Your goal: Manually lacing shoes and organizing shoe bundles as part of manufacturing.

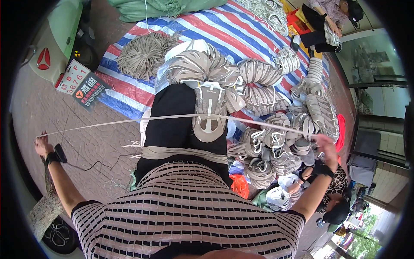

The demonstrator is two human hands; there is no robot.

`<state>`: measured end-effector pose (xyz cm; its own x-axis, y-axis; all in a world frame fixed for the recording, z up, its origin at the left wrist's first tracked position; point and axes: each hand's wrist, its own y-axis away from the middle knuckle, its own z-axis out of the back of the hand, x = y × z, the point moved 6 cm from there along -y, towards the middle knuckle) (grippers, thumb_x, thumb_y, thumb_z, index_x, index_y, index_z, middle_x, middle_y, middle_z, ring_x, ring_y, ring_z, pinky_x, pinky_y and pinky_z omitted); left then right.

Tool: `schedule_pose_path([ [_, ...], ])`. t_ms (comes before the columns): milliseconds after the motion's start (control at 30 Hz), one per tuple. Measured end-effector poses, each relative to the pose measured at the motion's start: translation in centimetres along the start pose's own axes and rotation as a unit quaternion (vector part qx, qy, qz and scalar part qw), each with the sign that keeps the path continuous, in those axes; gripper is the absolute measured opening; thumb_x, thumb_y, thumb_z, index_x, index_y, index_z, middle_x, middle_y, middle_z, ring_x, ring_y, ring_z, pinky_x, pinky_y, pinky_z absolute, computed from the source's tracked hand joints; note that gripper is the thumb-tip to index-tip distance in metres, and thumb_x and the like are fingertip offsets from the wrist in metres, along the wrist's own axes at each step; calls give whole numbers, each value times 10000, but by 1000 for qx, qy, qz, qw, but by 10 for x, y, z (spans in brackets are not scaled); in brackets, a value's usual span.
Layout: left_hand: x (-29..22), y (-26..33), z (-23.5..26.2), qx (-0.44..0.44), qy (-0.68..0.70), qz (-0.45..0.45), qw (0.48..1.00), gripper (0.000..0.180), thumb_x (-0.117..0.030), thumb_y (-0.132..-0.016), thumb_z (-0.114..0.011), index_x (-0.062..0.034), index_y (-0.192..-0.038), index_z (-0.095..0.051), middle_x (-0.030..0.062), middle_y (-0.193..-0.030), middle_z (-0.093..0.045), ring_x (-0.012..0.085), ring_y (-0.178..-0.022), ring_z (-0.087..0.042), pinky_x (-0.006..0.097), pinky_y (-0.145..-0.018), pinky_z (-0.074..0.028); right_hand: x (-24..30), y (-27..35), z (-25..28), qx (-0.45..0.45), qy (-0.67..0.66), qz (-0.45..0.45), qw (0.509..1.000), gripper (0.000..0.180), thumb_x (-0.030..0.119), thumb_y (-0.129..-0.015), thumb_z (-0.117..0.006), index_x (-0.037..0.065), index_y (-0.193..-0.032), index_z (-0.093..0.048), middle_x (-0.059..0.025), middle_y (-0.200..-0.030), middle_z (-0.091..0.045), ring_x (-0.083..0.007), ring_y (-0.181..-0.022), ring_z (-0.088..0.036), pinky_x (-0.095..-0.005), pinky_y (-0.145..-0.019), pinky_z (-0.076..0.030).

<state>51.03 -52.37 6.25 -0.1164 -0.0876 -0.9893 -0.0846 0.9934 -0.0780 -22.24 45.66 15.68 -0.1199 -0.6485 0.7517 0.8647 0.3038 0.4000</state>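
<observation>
A grey-beige shoe upper (207, 101) lies on my black-trousered thighs, its toe toward me. A pale flat shoelace (168, 116) passes through it and stretches almost straight out to both sides. At the far left, my left hand (43, 146) is closed on one end, arm extended. Out to the right, my right hand (327, 152) is slightly blurred, its fingers closed at the other end of the lace. A bundle of similar loose laces (185, 153) lies across my lap at the waist.
Stacked shoe uppers (276, 142) crowd my right side. A heap of laces (144, 54) lies on a striped sheet (125, 93). Two other people sit at the right, one far (334, 21), one near (338, 185). A green scooter (54, 47) stands at the left.
</observation>
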Motion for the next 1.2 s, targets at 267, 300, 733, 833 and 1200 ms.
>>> schedule_pose_path([
  [267, 34, 172, -328, 285, 170, 348, 877, 192, -168, -961, -396, -2, -998, -487, -33, -654, -306, 70, -546, -288, 193, -477, -264, 181, 29, 0, -201, 7, 171, 965, 206, 157, -894, -556, 51, -1057, -623, 12, -999, -619, -26, -775, -521, -169, -641, -411],
  [300, 17, 222, -378, 357, 156, 341, 856, 347, -182, -959, -406, 36, -1229, -426, -45, -685, -324, 50, -557, -314, 173, -478, -281, 198, 31, -38, -148, 68, 136, 977, 203, 156, -899, -544, 61, -1062, -620, 5, -1009, -617, -45, -804, -533, -193, -690, -431],
  [733, -35, 534, -521, 663, 25, 211, 717, 260, -253, -966, -412, -71, -866, -569, -40, -677, -476, 35, -586, -416, 198, -511, -335, 241, 3, -321, 162, 76, 348, 920, 189, 94, -821, -589, 88, -932, -436, -108, -674, -553, -257, -608, -552, -371, -554, -416],
  [833, -18, 499, -521, 621, -21, 116, 775, 279, -272, -963, -404, -88, -823, -560, -82, -609, -339, 21, -538, -301, 176, -487, -256, 225, -4, -304, 225, -3, 260, 939, 130, 110, -857, -588, 81, -920, -479, -24, -662, -561, -139, -581, -524, -275, -511, -388],
  [1200, 27, 438, -514, 523, -48, 159, 836, 304, -270, -961, -386, -73, -835, -581, -58, -597, -370, 53, -553, -332, 215, -517, -278, 229, 28, -226, 265, -404, 264, 835, 155, -13, -800, -539, -54, -940, -591, -182, -813, -652, -250, -692, -634, -318, -660, -501],
])
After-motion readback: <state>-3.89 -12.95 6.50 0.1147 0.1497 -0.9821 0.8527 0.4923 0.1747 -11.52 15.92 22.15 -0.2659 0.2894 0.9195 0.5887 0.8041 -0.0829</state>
